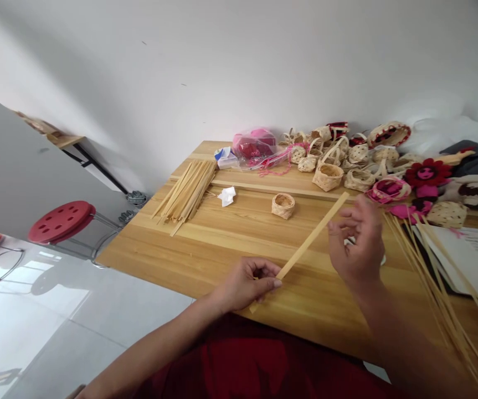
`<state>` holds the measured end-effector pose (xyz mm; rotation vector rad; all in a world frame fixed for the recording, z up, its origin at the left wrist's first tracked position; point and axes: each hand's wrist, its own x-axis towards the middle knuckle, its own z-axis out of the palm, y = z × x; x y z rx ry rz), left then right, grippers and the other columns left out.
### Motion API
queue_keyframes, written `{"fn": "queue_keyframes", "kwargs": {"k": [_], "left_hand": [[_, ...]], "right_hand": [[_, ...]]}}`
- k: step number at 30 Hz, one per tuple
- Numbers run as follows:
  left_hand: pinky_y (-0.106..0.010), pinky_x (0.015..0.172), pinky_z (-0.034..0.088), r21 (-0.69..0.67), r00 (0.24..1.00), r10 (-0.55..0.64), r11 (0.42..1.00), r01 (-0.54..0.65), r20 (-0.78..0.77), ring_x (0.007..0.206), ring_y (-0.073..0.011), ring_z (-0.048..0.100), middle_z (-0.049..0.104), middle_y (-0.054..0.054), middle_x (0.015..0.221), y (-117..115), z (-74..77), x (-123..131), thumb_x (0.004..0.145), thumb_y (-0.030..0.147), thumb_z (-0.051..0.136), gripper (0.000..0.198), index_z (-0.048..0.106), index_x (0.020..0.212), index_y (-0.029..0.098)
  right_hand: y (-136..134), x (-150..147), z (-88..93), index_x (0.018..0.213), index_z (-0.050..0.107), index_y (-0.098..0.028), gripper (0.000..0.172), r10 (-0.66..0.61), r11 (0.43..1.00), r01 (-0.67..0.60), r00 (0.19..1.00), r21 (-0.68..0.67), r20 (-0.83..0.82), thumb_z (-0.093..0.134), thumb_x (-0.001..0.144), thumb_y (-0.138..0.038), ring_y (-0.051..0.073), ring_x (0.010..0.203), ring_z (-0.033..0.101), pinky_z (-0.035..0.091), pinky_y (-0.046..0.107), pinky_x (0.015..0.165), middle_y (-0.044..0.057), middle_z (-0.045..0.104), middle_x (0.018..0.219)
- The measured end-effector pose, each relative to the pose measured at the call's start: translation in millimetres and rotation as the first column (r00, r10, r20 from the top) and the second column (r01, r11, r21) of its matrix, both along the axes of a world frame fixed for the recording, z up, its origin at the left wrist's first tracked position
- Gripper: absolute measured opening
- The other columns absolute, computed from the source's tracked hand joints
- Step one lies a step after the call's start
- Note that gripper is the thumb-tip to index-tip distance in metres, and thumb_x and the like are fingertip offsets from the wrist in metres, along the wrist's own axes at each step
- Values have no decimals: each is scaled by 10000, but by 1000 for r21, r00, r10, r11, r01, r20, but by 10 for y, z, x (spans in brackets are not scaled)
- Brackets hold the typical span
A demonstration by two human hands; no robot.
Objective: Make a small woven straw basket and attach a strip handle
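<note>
My left hand (247,284) pinches the near end of a long flat bamboo strip (312,239) that slants up to the right over the wooden table (205,249). My right hand (358,238) hovers beside the strip's upper part with its fingers loosely curled and apart, holding nothing that I can see. A small round woven basket (283,205) stands alone just beyond the strip.
A bundle of flat strips (186,191) lies at the table's left, a crumpled white paper (227,195) near it. Several small woven baskets (338,158), pink items and a plastic bag (254,145) crowd the back. Thin sticks (438,277) and paper lie right. A red stool (61,220) stands left.
</note>
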<state>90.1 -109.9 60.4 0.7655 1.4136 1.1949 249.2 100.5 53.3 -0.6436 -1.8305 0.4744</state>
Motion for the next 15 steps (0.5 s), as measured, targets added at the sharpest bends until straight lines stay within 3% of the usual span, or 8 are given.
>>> {"fn": "queue_keyframes", "kwargs": {"k": [3,6,12,15], "left_hand": [[-202,453,404,-3,998,-36,999,36,57,528,-63,490,617,31,685,155,38,-14,680,582,915,519,765,927,151],[-194,447,376,18,991,-78,997,76,110,569,-84,555,639,21,702,305,52,-46,677,609,916,547,747,941,160],[-189,481,375,62,962,-199,980,191,187,594,-59,508,638,28,776,617,137,-57,628,616,953,588,720,933,172],[-200,542,406,106,958,-215,974,198,189,617,-66,534,634,33,774,797,186,-18,639,632,941,591,709,945,182]], "right_hand": [[170,62,2,1549,548,-241,571,-99,965,49,978,258,183,642,987,-258,236,909,695,600,394,795,135,716,1177],[330,70,-9,1362,728,-241,376,-156,927,55,956,371,248,628,999,-246,268,1028,702,582,443,964,124,736,1139],[700,-59,-73,1112,823,-214,239,-203,894,38,923,447,326,612,1010,-259,273,1054,719,572,450,984,131,763,1154],[911,-136,-106,1032,821,-191,284,-144,931,15,933,365,329,547,1020,-263,285,1081,733,555,467,1030,140,793,1149]]}}
